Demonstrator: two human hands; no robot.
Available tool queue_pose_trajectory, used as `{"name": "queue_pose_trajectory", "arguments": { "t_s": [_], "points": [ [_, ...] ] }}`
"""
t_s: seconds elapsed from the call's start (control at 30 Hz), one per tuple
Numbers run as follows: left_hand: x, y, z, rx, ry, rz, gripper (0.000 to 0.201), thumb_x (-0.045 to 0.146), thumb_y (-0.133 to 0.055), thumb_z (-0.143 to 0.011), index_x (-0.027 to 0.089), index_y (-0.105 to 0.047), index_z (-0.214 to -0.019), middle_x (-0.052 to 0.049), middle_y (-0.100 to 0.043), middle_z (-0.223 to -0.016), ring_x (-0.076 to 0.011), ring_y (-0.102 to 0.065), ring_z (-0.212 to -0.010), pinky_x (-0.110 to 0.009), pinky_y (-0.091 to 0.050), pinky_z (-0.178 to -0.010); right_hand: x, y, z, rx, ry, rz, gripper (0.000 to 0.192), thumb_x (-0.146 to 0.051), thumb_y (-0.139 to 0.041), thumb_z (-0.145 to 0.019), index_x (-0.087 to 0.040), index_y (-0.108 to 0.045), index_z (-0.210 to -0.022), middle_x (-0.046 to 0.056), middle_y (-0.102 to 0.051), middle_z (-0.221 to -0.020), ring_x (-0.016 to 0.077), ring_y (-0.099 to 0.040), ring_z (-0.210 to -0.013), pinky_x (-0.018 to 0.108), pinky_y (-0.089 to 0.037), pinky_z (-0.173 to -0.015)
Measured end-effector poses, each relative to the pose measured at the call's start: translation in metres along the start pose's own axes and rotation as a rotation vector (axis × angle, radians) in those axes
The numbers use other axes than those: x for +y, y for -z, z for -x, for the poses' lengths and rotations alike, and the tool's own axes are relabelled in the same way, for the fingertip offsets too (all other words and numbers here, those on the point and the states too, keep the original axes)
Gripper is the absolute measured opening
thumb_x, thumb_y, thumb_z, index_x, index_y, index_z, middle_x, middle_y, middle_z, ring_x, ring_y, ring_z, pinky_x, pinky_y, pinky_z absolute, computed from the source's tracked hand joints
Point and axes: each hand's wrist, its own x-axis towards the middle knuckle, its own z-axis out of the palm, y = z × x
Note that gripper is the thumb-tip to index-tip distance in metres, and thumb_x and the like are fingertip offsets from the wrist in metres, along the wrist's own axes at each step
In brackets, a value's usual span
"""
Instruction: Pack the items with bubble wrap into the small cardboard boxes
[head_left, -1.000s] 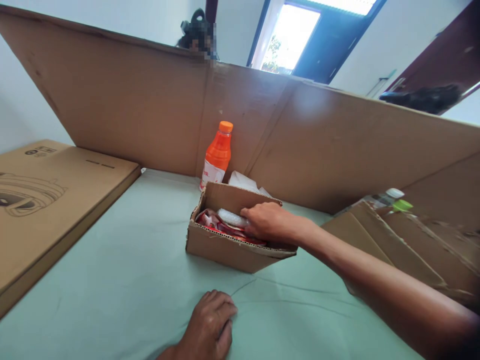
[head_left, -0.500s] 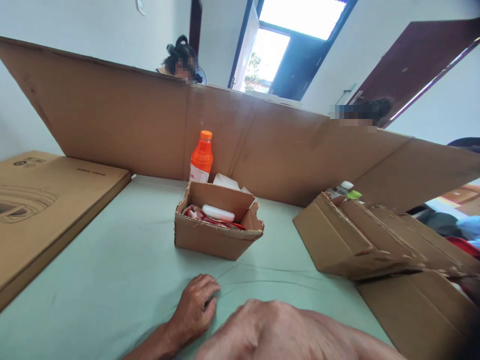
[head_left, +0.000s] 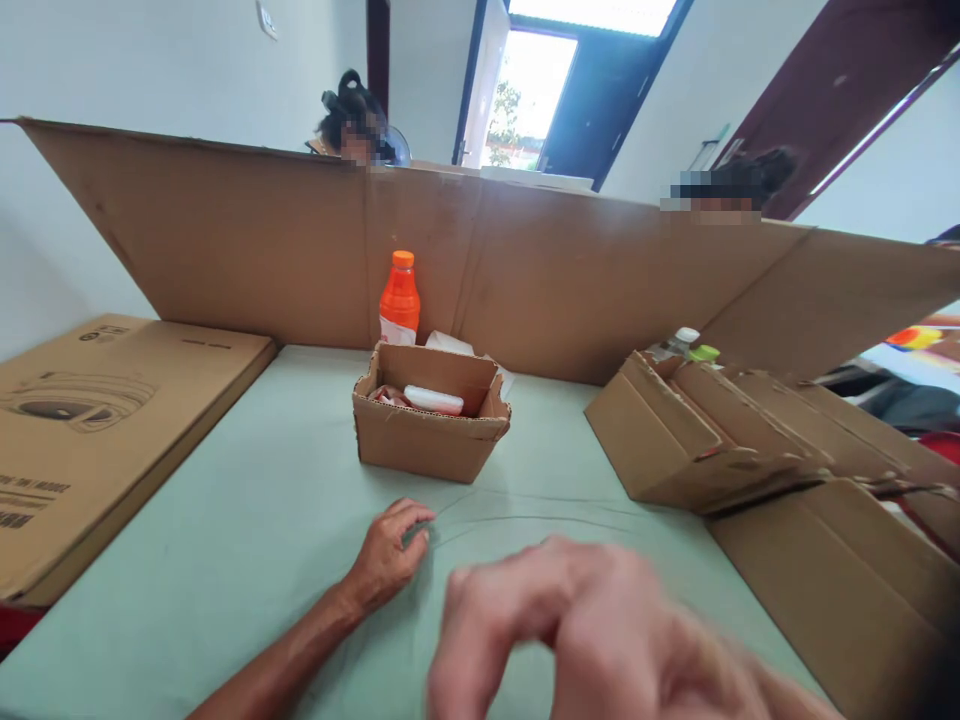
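My left hand (head_left: 394, 548) rests on the pale green tabletop (head_left: 247, 480), its fingers loosely bent and the thumb apart from them; nothing shows in it. Just beyond it stands a small open cardboard box (head_left: 420, 440), holding a white flat packet (head_left: 433, 400) and some reddish pieces. Close to the camera, my right hand (head_left: 577, 620) is raised over the near part of the table, somewhat blurred. Its fingers bend downward with a gap between them, and no object is visible there. The lower frame edge cuts off its fingertips.
An orange bottle (head_left: 400, 300) stands behind the small box, against a tall cardboard partition (head_left: 255, 250). On the left lies a large flat carton (head_left: 135, 420). Open cardboard boxes (head_left: 675, 440) crowd the right side, with bottle tops showing. Two people's heads appear beyond the partition.
My right hand has risen and its fingers now show, bent downward. The view has tilted down a little, revealing more of the left forearm. My left hand stays on the table.
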Motion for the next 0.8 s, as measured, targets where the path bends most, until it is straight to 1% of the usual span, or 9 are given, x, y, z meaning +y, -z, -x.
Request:
{"name": "queue_pose_trajectory", "arguments": {
  "t_s": [0.03, 0.13, 0.2, 0.27, 0.37, 0.43, 0.53, 0.67, 0.8],
  "points": [
    [0.002, 0.011, -0.003, 0.044, 0.028, -0.007, 0.023, 0.019, -0.053, -0.085, 0.02, -0.073, -0.096, -0.007, -0.073, -0.095, -0.0218, -0.069, -0.088, -0.033, -0.057, -0.079, 0.007, 0.007, -0.001, 0.152, -0.004, -0.002, 0.034, -0.05, -0.052, -0.096, -0.028, -0.062, -0.071, 0.004, -0.074, -0.089, 0.0194, -0.071, -0.083, 0.031, -0.058, -0.078],
    [0.002, 0.05, -0.016, 0.269, 0.175, -0.029, 0.026, 0.026, -0.054, -0.087, 0.019, -0.07, -0.107, -0.009, -0.071, -0.106, -0.0217, -0.067, -0.091, -0.036, -0.056, -0.082, 0.055, 0.026, 0.014, 0.809, -0.144, 0.105, 0.015, -0.039, -0.058, -0.091, -0.026, -0.062, -0.085, 0.008, -0.073, -0.095, 0.0237, -0.069, -0.093, 0.039, -0.056, -0.087],
    [-0.002, 0.07, -0.028, 0.411, 0.265, 0.013, 0.037, 0.03, -0.06, -0.084, 0.019, -0.065, -0.119, -0.011, -0.068, -0.117, -0.0237, -0.066, -0.101, -0.039, -0.054, -0.089, 0.102, 0.037, 0.028, 1.077, -0.307, 0.193, 0.018, -0.037, -0.057, -0.088, -0.023, -0.063, -0.098, 0.013, -0.072, -0.108, 0.0267, -0.067, -0.103, 0.043, -0.054, -0.09],
    [-0.007, 0.079, -0.043, 0.47, 0.3, 0.123, 0.056, 0.03, -0.066, -0.078, 0.02, -0.056, -0.133, -0.013, -0.061, -0.135, -0.0274, -0.059, -0.122, -0.042, -0.05, -0.1, 0.147, 0.043, 0.031, 1.058, -0.412, 0.205, 0.038, -0.04, -0.06, -0.084, -0.02, -0.06, -0.117, 0.018, -0.067, -0.126, 0.0294, -0.066, -0.112, 0.046, -0.053, -0.092],
    [-0.013, 0.072, -0.066, 0.408, 0.281, 0.311, 0.069, 0.028, -0.067, -0.075, 0.02, -0.048, -0.14, -0.013, -0.053, -0.147, -0.0289, -0.049, -0.136, -0.042, -0.044, -0.108, 0.19, 0.041, 0.013, 0.884, -0.459, 0.289, 0.063, -0.041, -0.063, -0.08, -0.019, -0.049, -0.137, 0.018, -0.058, -0.141, 0.0321, -0.058, -0.127, 0.048, -0.051, -0.097],
    [-0.012, 0.059, -0.078, 0.378, 0.282, 0.362, 0.065, 0.028, -0.063, -0.075, 0.017, -0.05, -0.138, -0.013, -0.059, -0.139, -0.0278, -0.056, -0.129, -0.041, -0.046, -0.105, 0.201, 0.039, -0.004, 0.813, -0.455, 0.34, 0.064, -0.037, -0.06, -0.081, -0.018, -0.046, -0.14, 0.018, -0.059, -0.14, 0.0306, -0.058, -0.125, 0.047, -0.051, -0.097],
    [0.0, 0.037, -0.081, 0.393, 0.295, 0.342, 0.063, 0.029, -0.06, -0.076, 0.013, -0.05, -0.136, -0.013, -0.064, -0.13, -0.0265, -0.06, -0.119, -0.04, -0.047, -0.104, 0.199, 0.039, -0.007, 0.796, -0.474, 0.307, 0.057, -0.036, -0.055, -0.083, -0.014, -0.047, -0.136, 0.018, -0.064, -0.132, 0.0271, -0.067, -0.105, 0.042, -0.055, -0.09],
    [0.027, 0.004, -0.039, 0.318, 0.29, 0.285, 0.069, 0.025, -0.062, -0.078, 0.015, -0.045, -0.143, -0.014, -0.059, -0.14, -0.0287, -0.055, -0.128, -0.043, -0.044, -0.11, 0.193, 0.041, 0.037, 0.886, -0.477, 0.231, 0.049, -0.043, -0.059, -0.084, -0.015, -0.054, -0.123, 0.016, -0.068, -0.121, 0.0277, -0.068, -0.098, 0.043, -0.055, -0.089],
    [0.039, -0.007, 0.047, 0.282, 0.251, 0.124, 0.072, 0.02, -0.057, -0.085, 0.021, -0.033, -0.153, -0.013, -0.047, -0.153, -0.0291, -0.047, -0.139, -0.046, -0.039, -0.116, 0.189, 0.026, 0.058, 0.868, -0.464, 0.166, 0.048, -0.046, -0.064, -0.081, -0.019, -0.056, -0.12, 0.015, -0.068, -0.123, 0.0299, -0.066, -0.107, 0.043, -0.055, -0.091]
  ]
}}
